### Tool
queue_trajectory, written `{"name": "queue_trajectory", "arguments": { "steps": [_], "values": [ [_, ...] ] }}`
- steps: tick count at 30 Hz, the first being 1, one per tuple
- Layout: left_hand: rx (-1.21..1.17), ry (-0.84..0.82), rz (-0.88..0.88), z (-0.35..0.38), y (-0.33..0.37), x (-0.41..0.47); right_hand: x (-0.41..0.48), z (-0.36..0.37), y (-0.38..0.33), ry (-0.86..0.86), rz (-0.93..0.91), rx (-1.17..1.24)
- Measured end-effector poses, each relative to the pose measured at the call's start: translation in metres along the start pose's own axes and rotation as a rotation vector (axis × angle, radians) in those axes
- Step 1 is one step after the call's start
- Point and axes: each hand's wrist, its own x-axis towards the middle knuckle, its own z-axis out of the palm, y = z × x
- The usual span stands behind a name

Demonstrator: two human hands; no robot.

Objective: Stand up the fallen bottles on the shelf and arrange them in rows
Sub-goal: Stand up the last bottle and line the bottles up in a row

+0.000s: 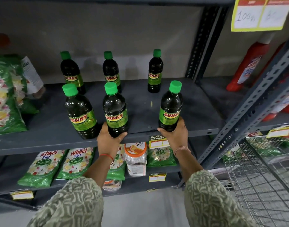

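Six dark bottles with green caps stand upright in two rows of three on a grey metal shelf (197,110) at the centre of the frame. The person's left hand (110,138), low in the middle of the frame, is wrapped around the base of the front middle bottle (115,110), fingers curled behind it and thumb across its front at the shelf's front edge. The right hand (175,134), just right of centre, cups the base of the front right bottle (170,108) the same way, thumb pointing left along the shelf lip. Both hands are closed on their bottles, and both bottles sit at the very front edge of the shelf.

The front left bottle (80,112) stands untouched just beside the left hand's bottle. Behind, nearer the wall, stand the back left bottle (71,72), the back middle bottle (111,71) and the back right bottle (155,71), well apart from both hands.

Green detergent packets (42,167) lie on the lower shelf, below left. A wire basket (263,174) fills the lower right of the frame, and a yellow price card (260,13) hangs at the upper right.
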Motion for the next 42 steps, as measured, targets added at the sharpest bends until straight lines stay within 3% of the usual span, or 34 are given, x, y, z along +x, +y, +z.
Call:
{"name": "queue_trajectory", "arguments": {
  "steps": [3, 5, 8, 9, 11, 13, 16, 42],
  "values": [
    [-0.026, -0.029, 0.000, -0.004, 0.000, -0.002, -0.007, 0.000, 0.002, -0.019, -0.001, 0.036],
    [-0.077, 0.020, -0.019, -0.011, -0.001, -0.010, -0.026, 0.001, -0.001, 0.078, -0.008, 0.058],
    [-0.068, 0.258, -0.034, -0.025, -0.010, -0.027, -0.070, 0.015, -0.012, 0.269, -0.270, -0.024],
    [-0.058, 0.337, -0.044, -0.030, -0.014, -0.031, -0.079, 0.024, -0.019, 0.219, -0.323, -0.017],
    [-0.054, 0.425, -0.092, -0.042, -0.020, -0.027, -0.084, 0.044, -0.040, -0.063, -0.320, 0.023],
    [-0.033, 0.391, -0.153, -0.053, -0.025, -0.014, -0.072, 0.062, -0.060, -0.309, -0.234, 0.063],
    [0.009, 0.239, -0.168, -0.062, -0.034, 0.011, -0.045, 0.088, -0.075, -0.416, -0.147, 0.044],
    [0.029, 0.225, -0.136, -0.139, -0.080, 0.042, -0.052, 0.119, -0.078, -0.308, -0.124, -0.049]
  ]
}}
